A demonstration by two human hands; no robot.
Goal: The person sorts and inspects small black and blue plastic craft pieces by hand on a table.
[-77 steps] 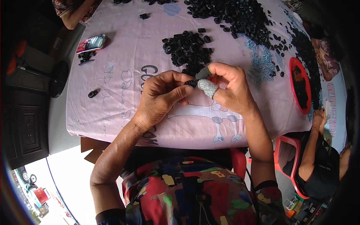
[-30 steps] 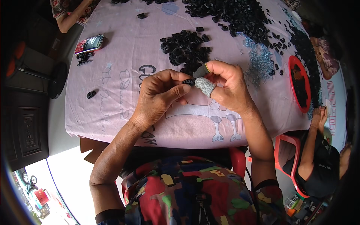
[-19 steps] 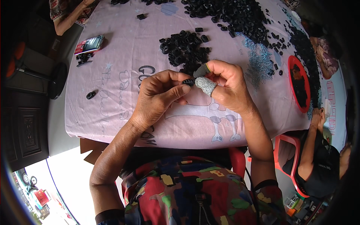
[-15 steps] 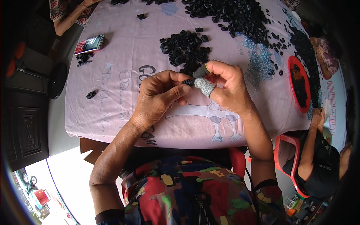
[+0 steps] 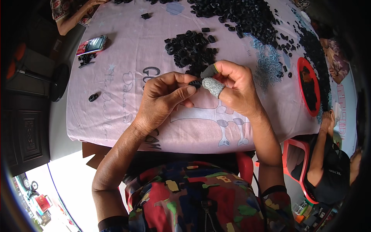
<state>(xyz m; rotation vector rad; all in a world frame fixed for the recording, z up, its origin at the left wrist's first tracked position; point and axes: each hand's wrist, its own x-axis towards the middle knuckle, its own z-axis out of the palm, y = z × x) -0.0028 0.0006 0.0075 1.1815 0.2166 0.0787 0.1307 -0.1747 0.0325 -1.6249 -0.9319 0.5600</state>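
My left hand (image 5: 160,98) pinches a small black ribbed cylindrical part (image 5: 195,84) between thumb and fingers, above the pink printed tablecloth (image 5: 108,120). Close against its right end, my right hand (image 5: 235,87) has thumb and forefinger pressed together. A grey knitted cover wraps that thumb, and a dark cover with a yellow edge sits on the forefinger. Whatever lies between these two covered tips is hidden or too small to make out. Just beyond my hands rests a pile of similar black parts (image 5: 189,48).
A larger black heap (image 5: 243,17) spreads at the far side, with small clear-blue pieces (image 5: 264,58) beside it. At right stands a red oval basin (image 5: 317,87). A phone (image 5: 92,45) and a single black part (image 5: 93,97) lie at left. Other people's arms (image 5: 319,143) reach the table's edges.
My right thumb and forefinger have shifted slightly beside the black part. My left hand keeps its pinch on it, almost unmoved.
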